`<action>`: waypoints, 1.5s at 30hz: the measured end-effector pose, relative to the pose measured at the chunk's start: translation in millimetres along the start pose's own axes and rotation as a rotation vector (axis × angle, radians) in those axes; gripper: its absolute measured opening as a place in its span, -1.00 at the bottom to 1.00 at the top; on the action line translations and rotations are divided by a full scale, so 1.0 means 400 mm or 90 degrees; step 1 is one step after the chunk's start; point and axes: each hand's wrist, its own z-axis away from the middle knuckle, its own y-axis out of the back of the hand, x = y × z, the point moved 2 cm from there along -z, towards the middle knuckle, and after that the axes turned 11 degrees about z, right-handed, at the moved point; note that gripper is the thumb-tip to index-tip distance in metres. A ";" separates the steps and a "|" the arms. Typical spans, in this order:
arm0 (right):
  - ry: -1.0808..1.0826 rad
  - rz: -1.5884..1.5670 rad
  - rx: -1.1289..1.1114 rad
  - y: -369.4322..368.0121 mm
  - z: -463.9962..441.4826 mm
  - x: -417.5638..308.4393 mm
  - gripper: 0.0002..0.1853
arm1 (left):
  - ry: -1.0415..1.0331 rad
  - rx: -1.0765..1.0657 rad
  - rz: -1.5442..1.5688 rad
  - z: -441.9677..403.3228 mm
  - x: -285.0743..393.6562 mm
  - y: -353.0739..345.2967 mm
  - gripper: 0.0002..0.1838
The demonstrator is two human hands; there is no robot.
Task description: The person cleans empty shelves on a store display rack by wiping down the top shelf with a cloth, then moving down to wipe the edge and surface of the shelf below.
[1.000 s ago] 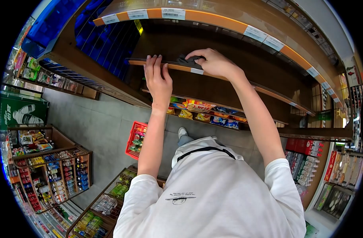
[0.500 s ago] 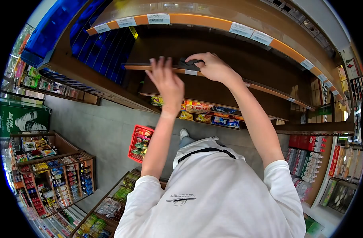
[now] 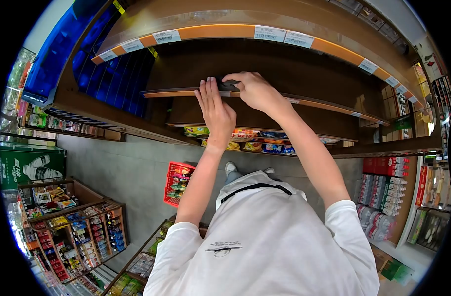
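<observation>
- your right grip (image 3: 257,92) pinches a dark cloth (image 3: 230,83) on the brown shelf (image 3: 314,79)
- left grip (image 3: 216,116)'s open by the orange edge (image 3: 171,93)
- barcode labels (image 3: 270,34), 12 o'clock lol

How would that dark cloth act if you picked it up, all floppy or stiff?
The dark cloth would probably flop, because it looks soft and bunched under the right hand. It's likely light, since it's small enough to be mostly hidden by fingers. It probably wouldn't roll, as it looks crumpled, not round.

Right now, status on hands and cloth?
Right hand gripping cloth on shelf. Left hand open at shelf edge. Possible snag: left hand close beside cloth.
</observation>
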 end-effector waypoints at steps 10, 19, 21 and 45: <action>-0.048 -0.025 -0.017 0.018 0.031 0.038 -0.55 | 0.032 0.011 0.012 -0.006 0.016 -0.001 -0.38; 0.001 0.016 0.049 0.005 0.031 0.048 -0.57 | 0.003 0.018 0.048 0.024 0.040 -0.041 -0.40; 0.002 0.018 0.066 0.007 0.035 0.046 -0.57 | -0.004 0.012 0.042 0.026 0.031 -0.038 -0.40; -0.049 0.044 -0.123 0.125 0.037 0.127 -0.65 | -0.013 -0.001 0.036 0.018 0.033 -0.021 -0.36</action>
